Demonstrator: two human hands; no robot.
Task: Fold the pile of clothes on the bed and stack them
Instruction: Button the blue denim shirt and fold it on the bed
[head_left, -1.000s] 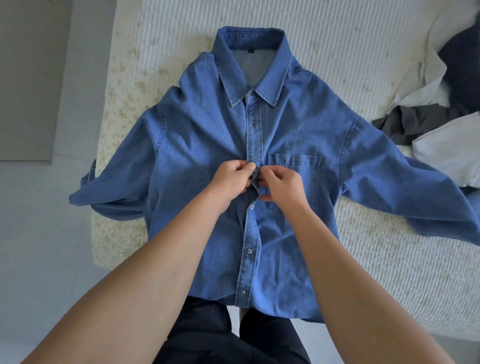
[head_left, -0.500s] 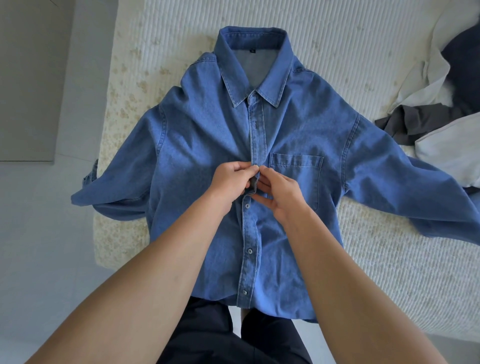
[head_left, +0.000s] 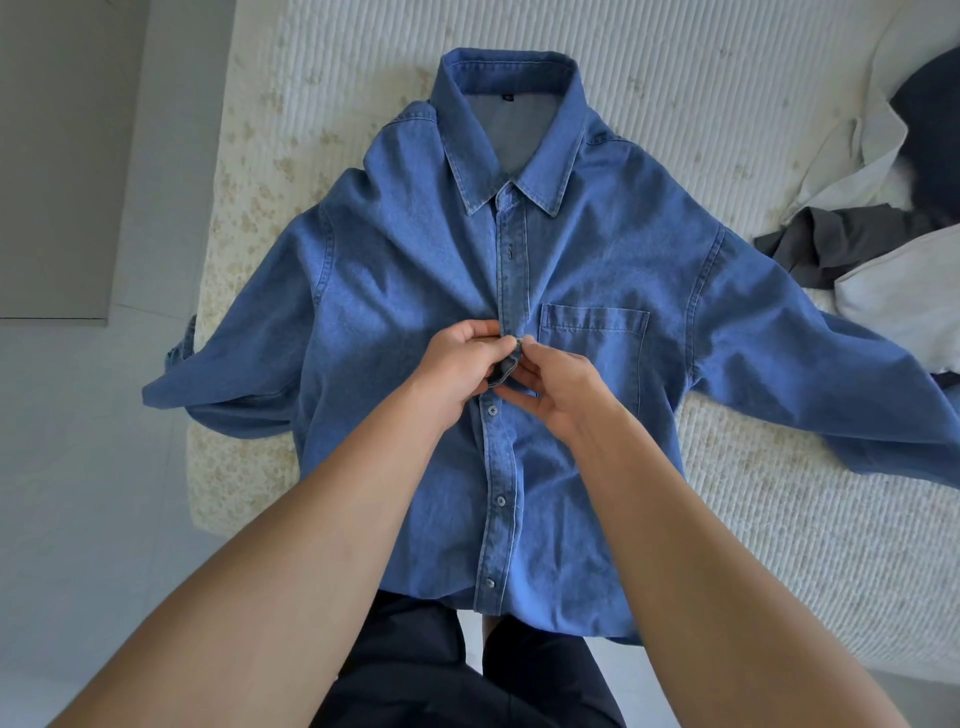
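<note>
Bedding in ribbed cream covers the bed (head_left: 779, 519), and across it a blue denim shirt (head_left: 415, 270) lies face up, collar away from the person, both sleeves spread outward and its hem hanging just over the near edge. At the far right a loose pile of clothes (head_left: 883, 249) — white, dark grey and navy pieces — waits unfolded, touching the shirt's sleeve on that side. Down the shirt's front runs the placket (head_left: 511, 280): three lower buttons look fastened, while a buttonhole higher up, below the collar, stands open. Both hands meet at the placket beside the chest pocket (head_left: 595, 343). The left hand (head_left: 457, 364) is curled closed, pinching the placket's edge between thumb and fingers; the right hand (head_left: 558, 387) pinches the same strip from the other side, its remaining fingers loosely bent. The step in hand looks like buttoning, not folding proper. Next, I judge, the button must be pushed through its hole — a small, two-handed move needing the cloth kept taut — though the button itself is hidden by the fingertips.
</note>
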